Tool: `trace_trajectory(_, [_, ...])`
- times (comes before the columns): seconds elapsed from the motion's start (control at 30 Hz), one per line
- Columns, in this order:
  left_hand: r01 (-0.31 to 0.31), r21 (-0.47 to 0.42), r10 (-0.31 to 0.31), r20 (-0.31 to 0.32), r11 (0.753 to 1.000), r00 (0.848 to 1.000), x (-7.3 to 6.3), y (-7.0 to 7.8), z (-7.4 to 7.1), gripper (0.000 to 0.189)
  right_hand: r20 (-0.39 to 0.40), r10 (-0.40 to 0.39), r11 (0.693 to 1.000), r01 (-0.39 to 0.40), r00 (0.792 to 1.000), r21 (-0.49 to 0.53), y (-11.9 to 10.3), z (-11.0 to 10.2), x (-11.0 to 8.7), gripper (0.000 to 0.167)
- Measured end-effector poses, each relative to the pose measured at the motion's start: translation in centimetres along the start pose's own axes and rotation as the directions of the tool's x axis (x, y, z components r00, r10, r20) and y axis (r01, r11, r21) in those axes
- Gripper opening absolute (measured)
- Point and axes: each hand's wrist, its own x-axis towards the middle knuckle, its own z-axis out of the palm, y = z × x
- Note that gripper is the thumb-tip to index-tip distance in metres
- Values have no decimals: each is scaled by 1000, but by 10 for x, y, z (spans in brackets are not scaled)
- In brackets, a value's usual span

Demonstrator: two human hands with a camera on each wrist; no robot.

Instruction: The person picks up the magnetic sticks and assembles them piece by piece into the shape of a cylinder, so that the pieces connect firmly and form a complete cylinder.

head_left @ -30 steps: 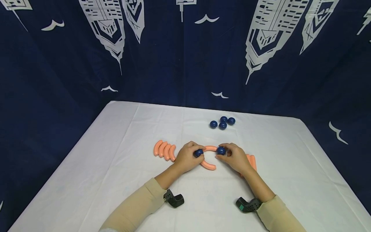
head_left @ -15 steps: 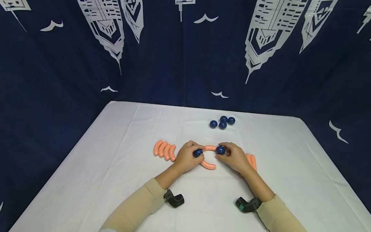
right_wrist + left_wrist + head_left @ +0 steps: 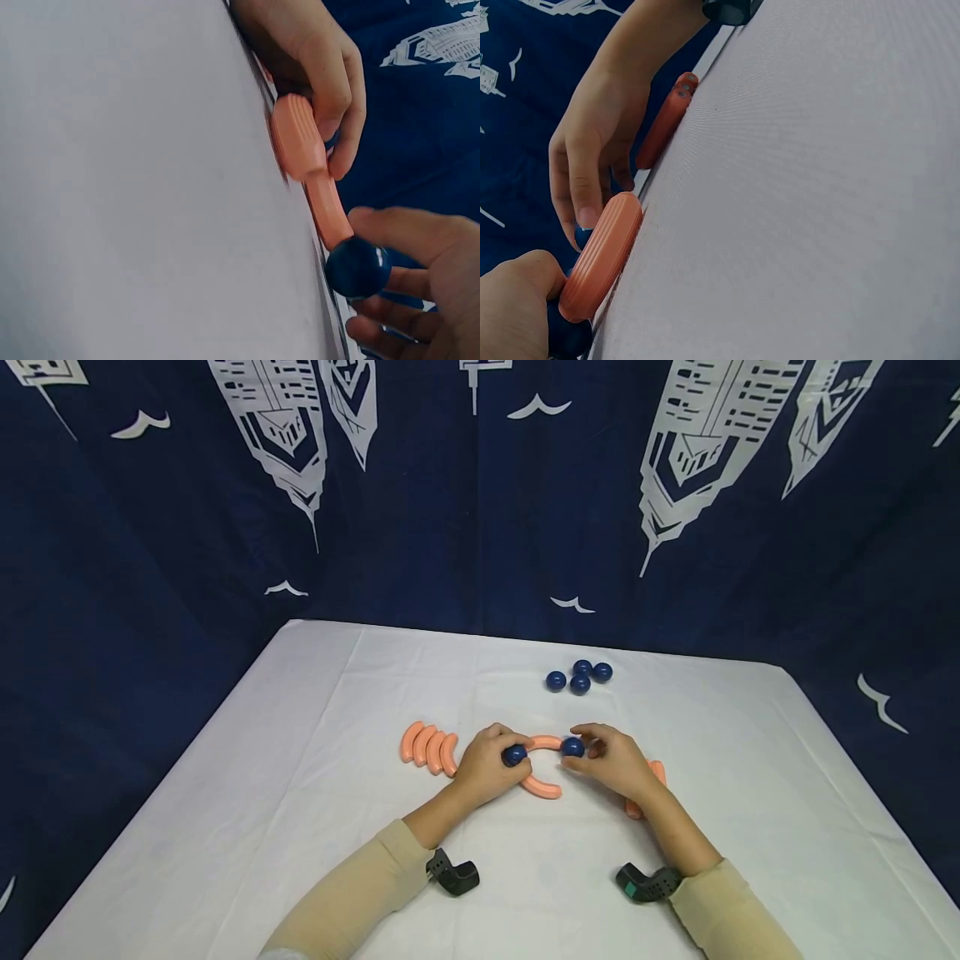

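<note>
Dark blue backdrop (image 3: 480, 527), printed with inverted pale buildings and bird shapes, stands behind a table (image 3: 750, 760) covered in white cloth. Near the middle of the table, the left hand (image 3: 483, 764) has its grip closed about a first blue ball (image 3: 514, 755), held between thumb and fingers. The right hand (image 3: 615, 764) has its grip spread wider than the second blue ball (image 3: 572, 747), thumb and fingers standing around it. An upper orange piece (image 3: 545, 742), curved and lying on the table, runs between the two hands; its right end meets the second blue ball, its left end is hidden by fingers. A lower orange piece (image 3: 542, 788) curves out from beneath the left hand, its other end free; the left wrist view shows lengthwise ribs on it. Both balls are round, glossy and dark blue. Four curved orange pieces (image 3: 435, 752) lie side by side, left of the left hand. Further orange pieces (image 3: 657, 771) lie partly hidden beneath the right forearm; their count cannot be told. Four spare blue balls (image 3: 580, 683) sit grouped toward the far edge. Black wrist devices (image 3: 455, 877) are worn below beige sleeves (image 3: 352, 893).
</note>
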Motion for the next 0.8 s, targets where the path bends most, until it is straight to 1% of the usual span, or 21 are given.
trace_trajectory(0.2, [15,-3,-15,11,1000,1000,0,-1,0,31,23,37,999,-38,999,38,0,-13,8,55])
trace_trajectory(0.4, [13,10,-13,14,1000,1000,0,0,0,33,14,40,999,-40,999,11,-1,-24,20,52])
trace_trajectory(0.57, [11,14,-11,9,1000,1000,0,0,0,32,-26,33,999,-33,999,-7,-2,-30,33,48])
trace_trajectory(0.7, [14,9,-14,12,1000,1000,-1,1,-1,33,-89,35,999,-36,995,-7,2,-30,44,45])
trace_trajectory(0.8, [22,4,-22,15,1000,1000,-1,2,-1,33,-135,51,999,-51,990,0,6,-30,52,44])
